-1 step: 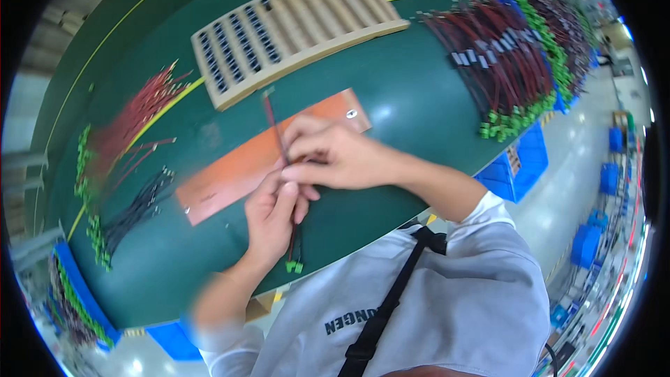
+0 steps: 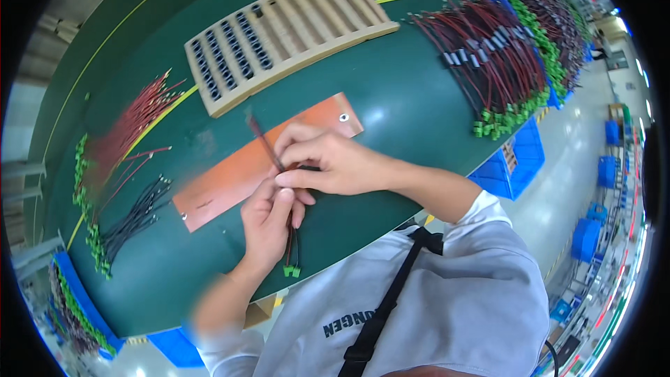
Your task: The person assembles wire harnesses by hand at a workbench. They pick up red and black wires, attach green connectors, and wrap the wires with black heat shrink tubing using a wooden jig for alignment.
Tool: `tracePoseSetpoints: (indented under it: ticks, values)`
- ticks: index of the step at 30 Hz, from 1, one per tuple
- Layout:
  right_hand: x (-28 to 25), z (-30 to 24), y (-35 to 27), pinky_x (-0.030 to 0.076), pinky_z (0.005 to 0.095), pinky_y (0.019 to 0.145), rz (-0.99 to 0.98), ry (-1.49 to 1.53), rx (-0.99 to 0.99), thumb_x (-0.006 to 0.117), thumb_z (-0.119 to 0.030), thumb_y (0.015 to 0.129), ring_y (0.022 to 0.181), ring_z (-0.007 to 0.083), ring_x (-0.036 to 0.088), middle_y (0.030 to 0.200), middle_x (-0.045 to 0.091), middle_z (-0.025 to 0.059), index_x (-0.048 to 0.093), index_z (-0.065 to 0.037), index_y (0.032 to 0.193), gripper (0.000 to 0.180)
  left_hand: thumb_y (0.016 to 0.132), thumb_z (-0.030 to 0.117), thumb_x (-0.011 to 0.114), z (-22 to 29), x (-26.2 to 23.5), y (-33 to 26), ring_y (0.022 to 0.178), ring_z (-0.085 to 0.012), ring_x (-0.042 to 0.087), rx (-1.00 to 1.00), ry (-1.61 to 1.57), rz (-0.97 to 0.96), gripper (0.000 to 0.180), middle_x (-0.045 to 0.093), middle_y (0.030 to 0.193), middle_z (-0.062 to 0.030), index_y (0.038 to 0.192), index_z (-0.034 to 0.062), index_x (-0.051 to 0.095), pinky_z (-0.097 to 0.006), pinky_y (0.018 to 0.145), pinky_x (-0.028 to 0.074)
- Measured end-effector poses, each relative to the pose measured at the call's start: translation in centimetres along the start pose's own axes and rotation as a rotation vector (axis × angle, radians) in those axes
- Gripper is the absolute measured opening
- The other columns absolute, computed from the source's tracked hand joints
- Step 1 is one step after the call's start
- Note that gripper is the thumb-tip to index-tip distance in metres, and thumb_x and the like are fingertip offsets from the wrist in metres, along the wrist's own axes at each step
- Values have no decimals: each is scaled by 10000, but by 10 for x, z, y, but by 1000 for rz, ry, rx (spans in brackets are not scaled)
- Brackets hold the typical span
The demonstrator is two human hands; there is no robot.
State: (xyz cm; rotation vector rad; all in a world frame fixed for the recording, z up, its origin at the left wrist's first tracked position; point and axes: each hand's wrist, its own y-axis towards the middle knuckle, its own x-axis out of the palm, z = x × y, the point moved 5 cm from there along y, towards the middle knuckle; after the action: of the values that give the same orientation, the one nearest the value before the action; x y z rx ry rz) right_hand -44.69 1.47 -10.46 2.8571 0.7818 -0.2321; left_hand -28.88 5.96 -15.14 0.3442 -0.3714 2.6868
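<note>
Both hands meet over an orange mat point(image 2: 230, 174) on the green table point(image 2: 419, 105). My left hand point(image 2: 269, 222) and my right hand point(image 2: 329, 162) together pinch a thin bundle of red and black wires point(image 2: 264, 141). The bundle's free ends stick up and to the left past my fingers. Its other end hangs below my left hand and carries small green connectors point(image 2: 292, 271) near the table's front edge. My right hand's fingertips press on the wires just above my left thumb.
A slotted wooden rack point(image 2: 286, 31) lies at the back. Loose red wires point(image 2: 129, 129) and black wires point(image 2: 136, 218) with green connectors lie at the left. A large heap of red wires point(image 2: 499, 56) fills the right. Blue bins point(image 2: 513, 160) stand beside the table.
</note>
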Motion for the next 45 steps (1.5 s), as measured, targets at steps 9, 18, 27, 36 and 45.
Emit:
tracePoseSetpoints:
  ticks: [9,18,27,36,45]
  values:
    - [-8,-20,-10,466,220,540,33,429,225,404,-305,1129,721,103,677,834,679,55,603,-48,1008,347,1101,193,495,32,-15,-4,857,-145,589,336,278,148,261,606,941,-76,1109,-24,639,-280,778,482]
    - [31,-6,-16,416,208,488,-237,340,426,435,-348,1122,651,97,678,791,681,36,618,-53,1012,364,1041,60,602,40,-20,-1,879,-97,609,317,78,139,70,631,971,-33,1079,12,636,-257,791,514]
    - [32,-6,-13,483,260,567,-189,281,418,502,-271,1104,615,102,618,746,651,43,671,7,1057,328,1065,150,594,33,-29,1,737,-49,533,209,-88,86,112,643,885,-8,1032,44,608,-225,653,447]
    - [27,2,-20,487,260,569,-247,190,391,497,-319,1098,609,79,587,725,637,8,678,-30,1036,346,1063,126,571,32,-22,6,639,-83,485,51,-28,151,115,622,810,-41,986,43,591,-247,572,393]
    - [16,0,-14,514,350,762,-150,152,90,452,-251,1109,819,178,616,861,615,70,566,17,1219,311,1099,163,501,27,-31,12,618,-123,523,201,-120,216,211,626,818,-96,1135,-23,593,-284,561,469]
